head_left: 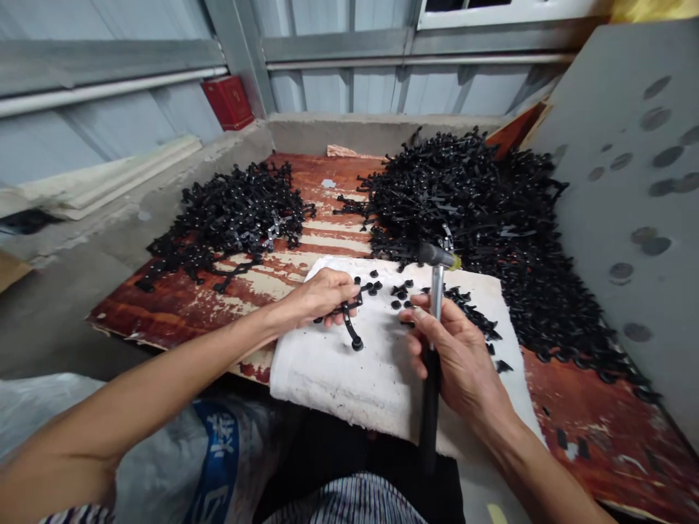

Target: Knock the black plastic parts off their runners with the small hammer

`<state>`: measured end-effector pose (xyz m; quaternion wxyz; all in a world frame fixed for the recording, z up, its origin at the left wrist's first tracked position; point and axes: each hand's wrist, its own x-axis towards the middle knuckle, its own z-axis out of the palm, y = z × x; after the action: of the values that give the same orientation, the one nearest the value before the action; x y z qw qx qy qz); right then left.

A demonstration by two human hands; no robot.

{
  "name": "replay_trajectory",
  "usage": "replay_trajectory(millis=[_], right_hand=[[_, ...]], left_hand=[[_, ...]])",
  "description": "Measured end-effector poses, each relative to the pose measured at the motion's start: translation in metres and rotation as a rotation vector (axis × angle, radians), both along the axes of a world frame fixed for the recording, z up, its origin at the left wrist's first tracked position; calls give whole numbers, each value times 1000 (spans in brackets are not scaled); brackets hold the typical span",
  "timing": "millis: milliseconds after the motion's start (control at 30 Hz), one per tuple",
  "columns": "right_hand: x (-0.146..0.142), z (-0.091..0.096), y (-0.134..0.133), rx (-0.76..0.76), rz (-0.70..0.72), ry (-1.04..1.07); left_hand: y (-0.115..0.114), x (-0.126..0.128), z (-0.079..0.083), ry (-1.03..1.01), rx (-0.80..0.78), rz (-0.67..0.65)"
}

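Observation:
My left hand (333, 295) is closed around a black plastic linkage part (350, 327), whose curved arm hangs below the fingers and ends in a round knob. In my right hand (451, 338) is a hammer (437, 291), held upright, its metal head at the top and its black handle pointing down towards my lap. The right thumb and index finger come together near several small round black caps (401, 291); whether they pinch one I cannot make out. Both hands are above a white cloth pad (328, 386).
A heap of black linkage parts (234, 211) lies on the left of the worn red board (328, 193), with a larger heap (464, 196) at the right. More small black pieces (470, 313) are on the pad's right side. A grey spotted panel (628, 196) stands at the right edge.

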<state>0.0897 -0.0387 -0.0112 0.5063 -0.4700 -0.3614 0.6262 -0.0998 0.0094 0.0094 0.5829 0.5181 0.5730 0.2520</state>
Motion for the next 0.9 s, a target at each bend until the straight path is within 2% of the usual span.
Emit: replay_trajectory(millis=[200, 367, 900], right_hand=[[6, -14, -19, -93, -26, 75], [8, -18, -21, -123, -11, 130], [12, -20, -22, -114, 20, 149]], left_hand=[[17, 6, -6, 48, -66, 7], [23, 11, -7, 70, -70, 4], [23, 12, -10, 135, -40, -38]])
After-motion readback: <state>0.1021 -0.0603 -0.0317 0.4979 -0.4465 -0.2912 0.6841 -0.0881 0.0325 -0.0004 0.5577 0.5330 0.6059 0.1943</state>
